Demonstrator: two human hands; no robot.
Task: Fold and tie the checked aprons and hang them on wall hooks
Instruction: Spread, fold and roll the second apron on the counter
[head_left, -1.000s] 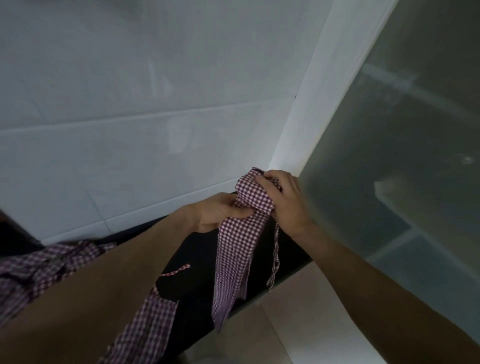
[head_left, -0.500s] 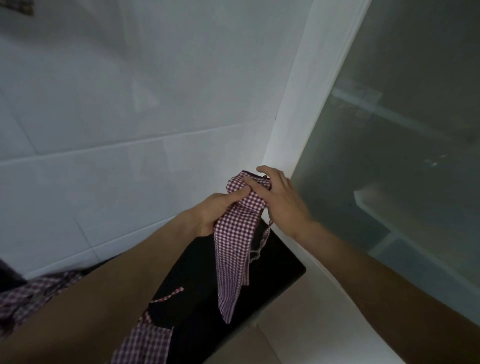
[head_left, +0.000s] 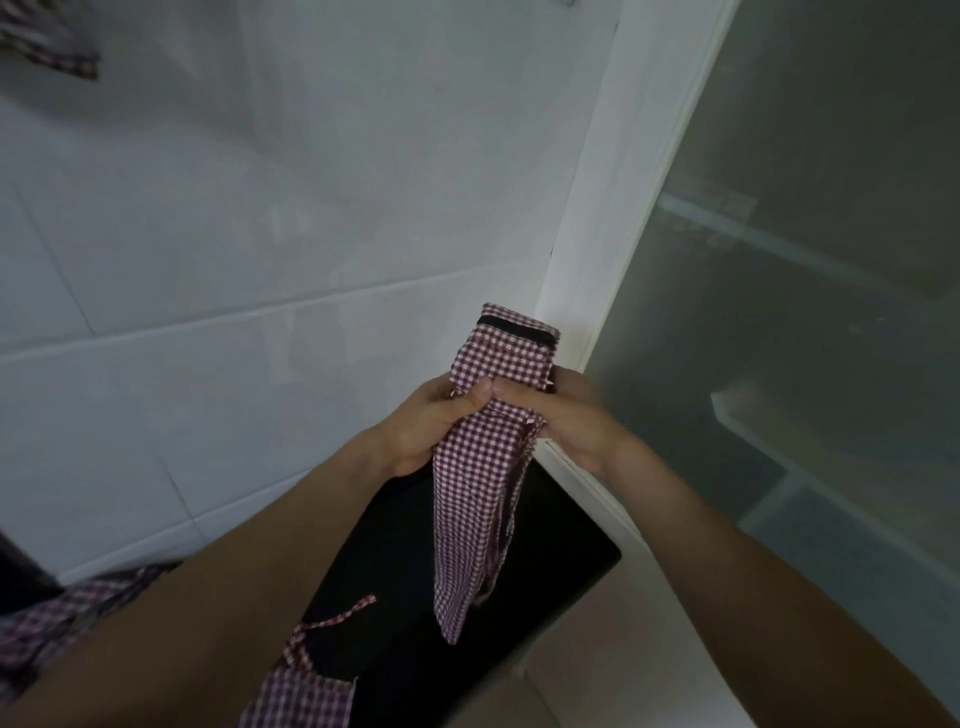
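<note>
A red-and-white checked apron (head_left: 475, 493), folded into a narrow strip, is held up in front of the white tiled wall. My left hand (head_left: 426, 431) and my right hand (head_left: 563, 421) both grip it near its top, thumbs meeting at the middle. Above the hands the folded top end (head_left: 506, 351) stands up, showing a black band. The long tail hangs down over the black counter. No hook is clearly visible.
A black counter (head_left: 566, 566) lies below the hands. More checked aprons (head_left: 296, 696) lie on it at the lower left. Another checked cloth (head_left: 49, 44) hangs at the top left. A white frame (head_left: 618, 208) and frosted glass panel (head_left: 805, 312) stand to the right.
Both hands have lifted the apron higher and straightened it. The folded top end with its black band now stands above the hands. The view has tilted upward.
</note>
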